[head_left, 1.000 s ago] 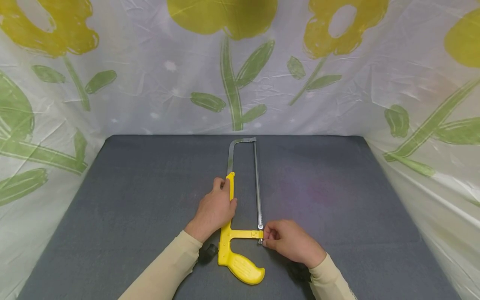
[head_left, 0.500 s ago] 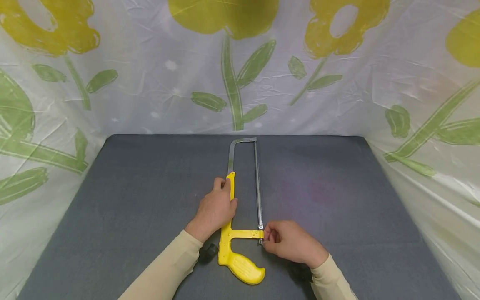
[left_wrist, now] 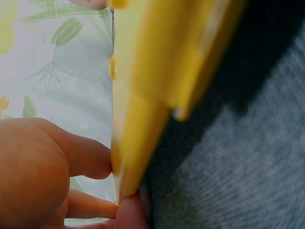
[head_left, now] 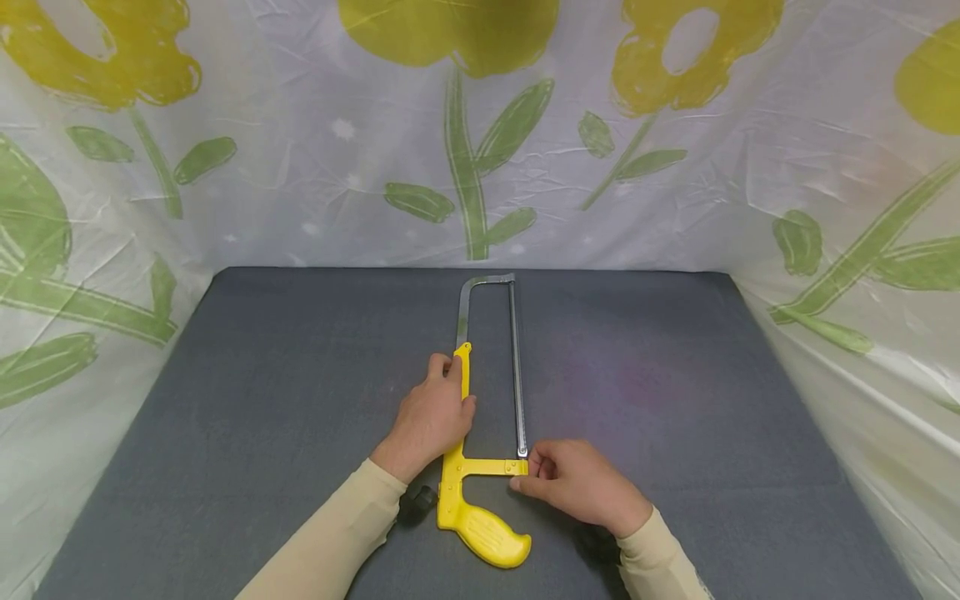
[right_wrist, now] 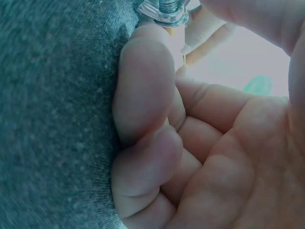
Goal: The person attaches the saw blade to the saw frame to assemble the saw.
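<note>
A hacksaw with a yellow frame [head_left: 491, 467] and a silver blade [head_left: 517, 367] lies on the dark grey cloth, its yellow handle [head_left: 491, 537] nearest me. My left hand [head_left: 427, 417] grips the long back of the frame; in the left wrist view its fingers [left_wrist: 88, 157] meet the yellow bar [left_wrist: 143, 138]. At the near end of the blade my right hand [head_left: 581, 483] has its fingers curled, with the thumb over the tensioning screw. The right wrist view shows a metal wing nut [right_wrist: 164, 14] on a threaded screw, right at the fingertips of that hand.
The dark grey cloth [head_left: 300, 358] covers the table, which ends at a white curtain [head_left: 300, 192] printed with yellow flowers; the curtain also runs down both sides. A small black object [head_left: 420, 500] shows beside the left wrist.
My right thumb has moved left across the end of the screw, hiding the wing nut in the head view. The left hand and the hacksaw stay where they were.
</note>
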A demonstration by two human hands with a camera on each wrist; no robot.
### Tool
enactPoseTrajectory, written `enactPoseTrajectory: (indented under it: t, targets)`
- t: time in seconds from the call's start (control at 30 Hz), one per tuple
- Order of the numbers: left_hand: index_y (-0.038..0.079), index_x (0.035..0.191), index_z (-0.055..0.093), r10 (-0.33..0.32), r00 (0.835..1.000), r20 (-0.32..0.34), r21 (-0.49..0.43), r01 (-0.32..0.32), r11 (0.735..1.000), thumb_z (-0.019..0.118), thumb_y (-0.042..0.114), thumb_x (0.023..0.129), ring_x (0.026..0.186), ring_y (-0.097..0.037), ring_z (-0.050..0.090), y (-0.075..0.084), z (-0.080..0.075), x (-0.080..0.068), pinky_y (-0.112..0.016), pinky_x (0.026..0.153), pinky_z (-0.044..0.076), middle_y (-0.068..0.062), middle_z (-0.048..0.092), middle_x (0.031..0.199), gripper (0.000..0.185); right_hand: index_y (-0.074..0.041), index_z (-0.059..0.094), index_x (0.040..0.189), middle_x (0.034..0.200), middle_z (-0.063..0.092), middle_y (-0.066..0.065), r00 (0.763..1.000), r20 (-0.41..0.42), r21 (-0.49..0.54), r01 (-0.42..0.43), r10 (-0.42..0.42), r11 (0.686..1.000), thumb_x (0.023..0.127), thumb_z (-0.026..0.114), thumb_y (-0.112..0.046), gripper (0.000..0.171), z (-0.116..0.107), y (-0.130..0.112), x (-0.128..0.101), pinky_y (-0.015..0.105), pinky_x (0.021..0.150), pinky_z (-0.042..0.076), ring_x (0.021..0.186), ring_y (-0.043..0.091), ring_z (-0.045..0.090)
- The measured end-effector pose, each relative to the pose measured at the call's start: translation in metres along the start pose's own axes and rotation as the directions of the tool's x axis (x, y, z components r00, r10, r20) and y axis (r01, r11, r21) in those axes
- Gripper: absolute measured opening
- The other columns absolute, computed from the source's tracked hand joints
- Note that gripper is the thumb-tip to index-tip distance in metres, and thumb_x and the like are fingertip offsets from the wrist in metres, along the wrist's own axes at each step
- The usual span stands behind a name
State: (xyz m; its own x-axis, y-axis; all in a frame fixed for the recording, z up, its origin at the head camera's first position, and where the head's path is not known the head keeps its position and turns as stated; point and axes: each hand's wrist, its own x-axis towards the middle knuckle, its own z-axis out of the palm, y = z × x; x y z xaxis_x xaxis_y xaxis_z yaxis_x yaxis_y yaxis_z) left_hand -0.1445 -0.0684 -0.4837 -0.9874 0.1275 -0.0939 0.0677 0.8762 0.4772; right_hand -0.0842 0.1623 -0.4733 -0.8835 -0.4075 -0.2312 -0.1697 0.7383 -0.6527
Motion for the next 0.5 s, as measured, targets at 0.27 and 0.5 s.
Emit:
enactPoseTrajectory:
  t: [0.27,0.5]
  targets:
    - [0.000,0.164,0.042,0.001,1.000,-0.001,0.000,-0.001,1.000,0.071,0.026,0.105,0.048,-0.016,0.050,-0.0002,-0.0005,-0.0004,-0.028,0.048,0.042,-0.018,0.044,0.153,0.070,-0.024,0.066,0.077,0.062,0.052,-0.014,1.000,0.004,0.029,0.031,-0.031,0.999,0.092,0.084,-0.043,0.030,-0.0019,0.0006,-0.0008,0.022,0.054,0.037,0.055,0.002,0.045]
    - [0.000,0.165,0.041,0.003,1.000,0.002,0.002,-0.003,1.000,0.070,0.026,0.106,0.049,-0.017,0.051,-0.0007,-0.0010,-0.0002,-0.028,0.048,0.042,-0.017,0.043,0.154,0.070,-0.023,0.067,0.078,0.064,0.055,-0.012,0.999,0.018,0.051,0.037,-0.038,0.998,0.093,0.084,-0.042,0.029,-0.0048,-0.0004,-0.0017,0.023,0.054,0.037,0.056,0.003,0.046]
